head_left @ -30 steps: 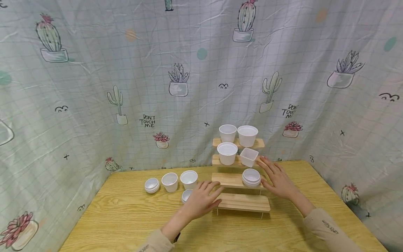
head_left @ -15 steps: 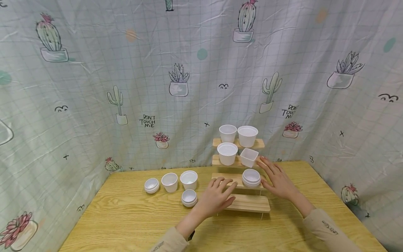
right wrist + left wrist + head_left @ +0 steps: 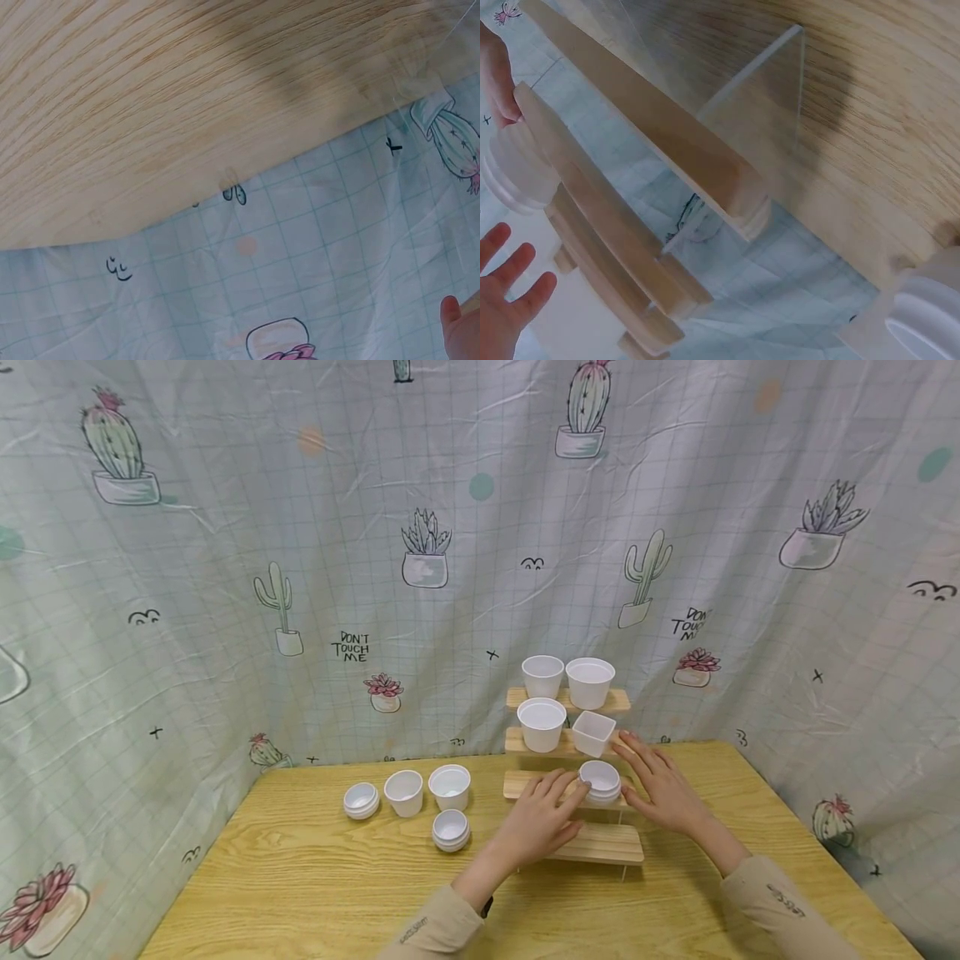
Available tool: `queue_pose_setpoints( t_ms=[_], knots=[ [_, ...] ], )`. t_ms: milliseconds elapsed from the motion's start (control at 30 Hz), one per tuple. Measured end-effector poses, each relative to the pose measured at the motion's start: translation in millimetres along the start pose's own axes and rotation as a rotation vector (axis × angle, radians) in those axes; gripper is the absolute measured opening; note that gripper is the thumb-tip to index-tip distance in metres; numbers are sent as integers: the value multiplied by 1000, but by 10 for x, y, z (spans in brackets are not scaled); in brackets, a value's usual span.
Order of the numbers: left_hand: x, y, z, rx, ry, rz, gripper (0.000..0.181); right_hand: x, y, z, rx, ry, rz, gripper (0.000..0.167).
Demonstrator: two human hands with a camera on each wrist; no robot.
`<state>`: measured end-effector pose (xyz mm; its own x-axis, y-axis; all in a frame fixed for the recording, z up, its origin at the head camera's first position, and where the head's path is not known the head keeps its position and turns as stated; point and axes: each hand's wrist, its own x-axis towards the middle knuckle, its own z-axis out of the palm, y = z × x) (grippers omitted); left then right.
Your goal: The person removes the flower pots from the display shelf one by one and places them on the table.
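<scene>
On the second-lowest board of the wooden stepped stand (image 3: 592, 842), a small round white ribbed pot (image 3: 600, 782) sits near the right end. My left hand (image 3: 531, 823) reaches over the stand's left part, its spread fingers beside the pot; in the left wrist view a gap shows between that hand (image 3: 510, 304) and the ribbed pot (image 3: 521, 169). Against the stand's right side rests my right hand (image 3: 663, 789), fingers extended. Its fingertips are close to a square white pot (image 3: 593, 734). Only a bit of the right hand (image 3: 461, 337) shows in the right wrist view.
Higher boards hold round white pots, one (image 3: 542, 725) beside the square pot and two on top (image 3: 590, 683). Left of the stand, several white pots stand on the wood-grain table (image 3: 300, 877), including a ribbed one (image 3: 451, 831). A cactus-print curtain (image 3: 480, 635) hangs behind.
My left hand has moved right, from beside the table pots to the ribbed pot on the stand, uncovering the ribbed pot on the table. The right hand has stayed put.
</scene>
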<state>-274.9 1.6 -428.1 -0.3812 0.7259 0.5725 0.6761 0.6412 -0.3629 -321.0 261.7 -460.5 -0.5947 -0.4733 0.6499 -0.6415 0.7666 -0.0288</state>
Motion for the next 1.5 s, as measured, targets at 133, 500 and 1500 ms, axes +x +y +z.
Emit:
queue_pose_setpoints(
  t_ms=[133,500,1500],
  knots=[
    [52,24,48,1,-31,8,52,1,-10,-11,5,-12,9,64],
    [181,107,98,43,-78,-7,52,3,-14,-11,-4,-4,2,64],
    [374,235,244,125,-59,-69,48,6,-33,-38,-9,-11,-6,64]
  ],
)
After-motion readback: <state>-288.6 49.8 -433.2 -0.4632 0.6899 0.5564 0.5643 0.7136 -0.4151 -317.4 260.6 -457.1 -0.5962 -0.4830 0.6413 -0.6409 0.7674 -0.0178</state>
